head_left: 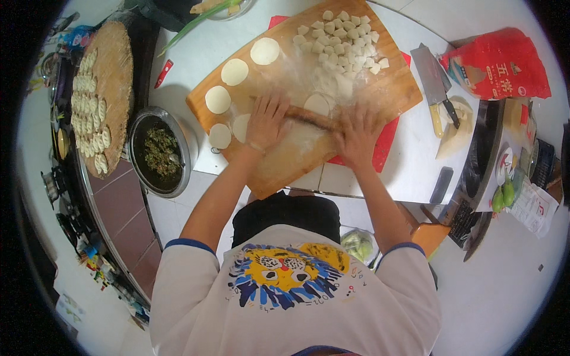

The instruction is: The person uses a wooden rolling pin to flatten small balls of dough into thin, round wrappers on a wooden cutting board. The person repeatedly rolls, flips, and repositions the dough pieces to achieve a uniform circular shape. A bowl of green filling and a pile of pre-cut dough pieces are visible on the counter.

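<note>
A wooden rolling pin [311,117] lies across a floury wooden board [273,169]. My left hand [267,120] rests flat on its left end, fingers stretched forward. On the right end is my right hand [358,133], its fingers extended and slightly blurred. Just beyond the pin lies a round dough wrapper [317,104], its near edge by the pin. Several rolled wrappers [235,72] are spread along the board's left side. At the far right of the board sits a heap of small dough pieces [344,41], with loose flour [341,85] in front of it.
Left of the board stands a metal bowl of green filling [160,151]. Beyond it, a round woven tray [119,59] holds rows of dumplings [89,113]. A cleaver [430,77] and a red bag [499,64] lie to the right. Green onion [199,26] is at the back.
</note>
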{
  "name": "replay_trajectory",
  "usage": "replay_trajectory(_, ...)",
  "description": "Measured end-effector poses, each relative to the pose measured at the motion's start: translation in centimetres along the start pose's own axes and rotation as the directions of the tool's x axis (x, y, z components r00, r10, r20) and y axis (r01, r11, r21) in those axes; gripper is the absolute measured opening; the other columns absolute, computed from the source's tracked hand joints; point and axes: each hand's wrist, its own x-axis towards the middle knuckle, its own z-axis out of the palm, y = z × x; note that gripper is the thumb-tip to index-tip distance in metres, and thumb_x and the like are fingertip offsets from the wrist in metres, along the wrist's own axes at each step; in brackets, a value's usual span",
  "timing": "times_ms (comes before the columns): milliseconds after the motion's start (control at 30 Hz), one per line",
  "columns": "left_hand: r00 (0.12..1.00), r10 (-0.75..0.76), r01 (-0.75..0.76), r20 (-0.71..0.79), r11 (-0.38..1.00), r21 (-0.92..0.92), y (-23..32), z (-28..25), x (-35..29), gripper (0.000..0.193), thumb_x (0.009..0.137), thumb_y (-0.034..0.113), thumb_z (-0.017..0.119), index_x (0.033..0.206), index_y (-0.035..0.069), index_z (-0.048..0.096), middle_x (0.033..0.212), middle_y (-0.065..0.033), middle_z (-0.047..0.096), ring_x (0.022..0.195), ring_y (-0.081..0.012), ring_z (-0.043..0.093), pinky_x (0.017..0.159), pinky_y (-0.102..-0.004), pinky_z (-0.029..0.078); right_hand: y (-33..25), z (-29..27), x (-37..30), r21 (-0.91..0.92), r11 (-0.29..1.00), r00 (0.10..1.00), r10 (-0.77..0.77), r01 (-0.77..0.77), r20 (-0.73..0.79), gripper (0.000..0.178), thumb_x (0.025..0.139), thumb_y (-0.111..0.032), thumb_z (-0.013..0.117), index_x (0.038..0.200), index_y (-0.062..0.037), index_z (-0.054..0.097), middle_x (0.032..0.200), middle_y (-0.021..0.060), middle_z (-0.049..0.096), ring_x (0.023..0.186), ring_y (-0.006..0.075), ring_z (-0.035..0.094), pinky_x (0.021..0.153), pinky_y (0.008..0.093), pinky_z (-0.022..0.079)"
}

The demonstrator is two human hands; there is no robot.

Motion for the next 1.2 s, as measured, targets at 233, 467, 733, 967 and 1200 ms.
replay_trajectory(233,0.961,-0.169,0.184,-0.218,0.982,0.049,1.2,-2.5,8.2,0.065,0.086,0.035,0.062,0.139,0.005,0.041,0.144,-0.0211,0.037,0.134,-0.0399,0.034,0.110,-0.0506,0.027,1.6,0.7,3.4,0.217,0.965,0.977,0.110,-0.148,0.181,0.034,0.084,-0.028,0.066,0.111,-0.0090,0.057,0.100,0.0160,0.060,0.090,0.0374,0.059,0.078,0.0449,0.047)
replay_trajectory(467,0.951,-0.308,0.309,0.025,0.951,-0.018,9.3,1.3,4.4,0.058,0.078,0.025,0.068,0.126,0.000,0.050,0.123,-0.0203,0.051,0.113,-0.0364,0.049,0.094,-0.0465,0.041,2.2,-1.9,0.5,0.441,0.852,0.953,0.300,-0.283,0.034,0.029,0.089,-0.022,0.063,0.110,-0.0055,0.054,0.092,0.0165,0.058,0.083,0.0370,0.060,0.068,0.0434,0.048)
replay_trajectory(733,0.964,0.248,-0.260,-0.098,0.954,-0.146,4.8,0.9,3.0,0.058,0.079,0.016,0.061,0.134,0.004,0.047,0.143,-0.0208,0.040,0.130,-0.0392,0.039,0.108,-0.0483,0.032,5.1,-2.5,-0.1,0.350,0.927,0.991,0.134,-0.133,0.020,0.031,0.084,-0.021,0.068,0.108,-0.0052,0.056,0.092,0.0148,0.058,0.084,0.0355,0.060,0.069,0.0422,0.049)
replay_trajectory(967,0.982,-0.142,0.144,-0.128,0.989,0.012,3.4,1.1,0.3,0.063,0.090,0.026,0.054,0.145,0.004,0.034,0.151,-0.0222,0.029,0.139,-0.0400,0.027,0.113,-0.0527,0.022,4.2,-1.5,3.0,0.166,0.965,0.972,-0.219,0.204,0.083,0.041,0.083,-0.028,0.067,0.117,-0.0077,0.056,0.130,0.0176,0.050,0.117,0.0363,0.050,0.095,0.0471,0.042)
replay_trajectory(1200,0.991,-0.074,0.084,-0.110,0.993,0.088,2.0,2.0,0.4,0.064,0.091,0.035,0.053,0.143,0.002,0.035,0.153,-0.0189,0.026,0.140,-0.0406,0.024,0.115,-0.0533,0.018,3.8,0.1,3.2,-0.016,0.996,0.996,-0.083,0.083,-0.040,0.062,0.090,-0.044,0.052,0.144,-0.0162,0.041,0.154,0.0165,0.028,0.142,0.0355,0.025,0.113,0.0605,0.011)
